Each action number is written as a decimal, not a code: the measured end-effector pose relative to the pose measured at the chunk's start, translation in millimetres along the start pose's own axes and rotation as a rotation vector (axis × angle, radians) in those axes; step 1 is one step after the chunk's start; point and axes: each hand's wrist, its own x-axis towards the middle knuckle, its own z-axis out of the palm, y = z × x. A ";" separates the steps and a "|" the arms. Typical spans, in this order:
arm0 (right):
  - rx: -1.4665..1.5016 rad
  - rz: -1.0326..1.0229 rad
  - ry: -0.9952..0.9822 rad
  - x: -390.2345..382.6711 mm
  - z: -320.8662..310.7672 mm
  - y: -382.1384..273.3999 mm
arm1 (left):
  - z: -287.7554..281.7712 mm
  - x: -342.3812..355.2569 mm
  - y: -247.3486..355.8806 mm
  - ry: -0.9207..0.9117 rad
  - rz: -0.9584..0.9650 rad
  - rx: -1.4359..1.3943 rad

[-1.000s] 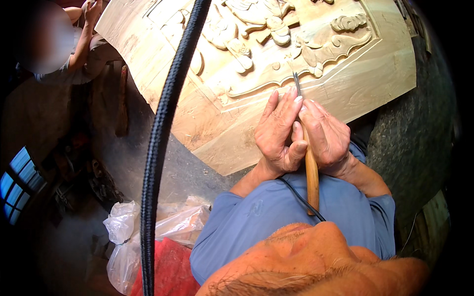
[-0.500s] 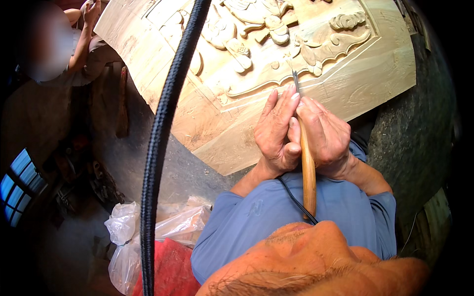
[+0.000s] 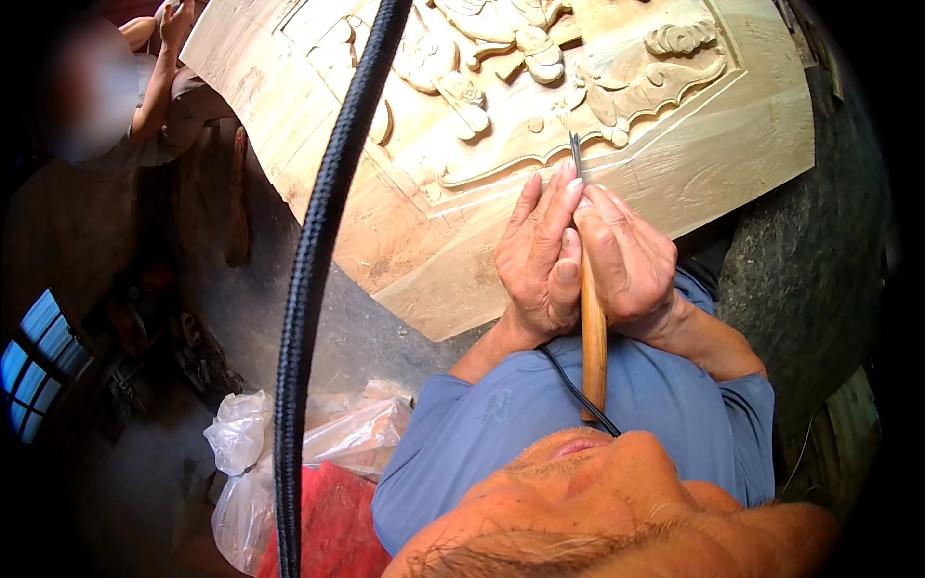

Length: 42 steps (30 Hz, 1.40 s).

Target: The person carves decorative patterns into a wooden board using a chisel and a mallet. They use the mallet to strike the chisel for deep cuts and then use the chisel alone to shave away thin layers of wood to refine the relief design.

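Observation:
A carving chisel [image 3: 594,356] with a long wooden handle and a thin dark blade points away from my chest. Its tip meets the scalloped lower border of a carved relief on a pale wooden panel [image 3: 424,255]. My left hand [image 3: 535,265] lies along the chisel's left side, its fingertips at the blade and its thumb against the handle. From the right, my right hand [image 3: 628,265] closes round the upper handle, fingers fairly straight. The handle's butt end reaches down over my blue shirt.
A black braided cable [image 3: 323,222] crosses the left part of the view. Another person [image 3: 178,106] sits at the upper left. Clear plastic bags [image 3: 352,433] and a red cloth [image 3: 332,525] lie at lower left. A thin black cord [image 3: 573,390] hangs over my shirt.
The chisel's butt end has swung slightly left. My left thumb has straightened upward along the handle, and my right fingers have straightened a little. The panel looks much the same.

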 end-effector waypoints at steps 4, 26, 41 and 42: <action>-0.014 -0.019 0.002 -1.9 2.0 2.7 | 0.3 1.3 -0.8 -0.009 0.014 -0.007; 0.028 -0.002 0.010 -5.5 -2.6 2.8 | -0.8 -1.5 -1.6 -0.006 0.015 -0.050; 0.038 0.001 -0.023 0.9 -7.6 0.3 | -1.4 0.1 -0.2 0.006 0.020 -0.044; 0.034 -0.003 -0.024 0.6 -7.2 0.6 | -1.4 -0.1 -0.5 0.002 0.017 -0.033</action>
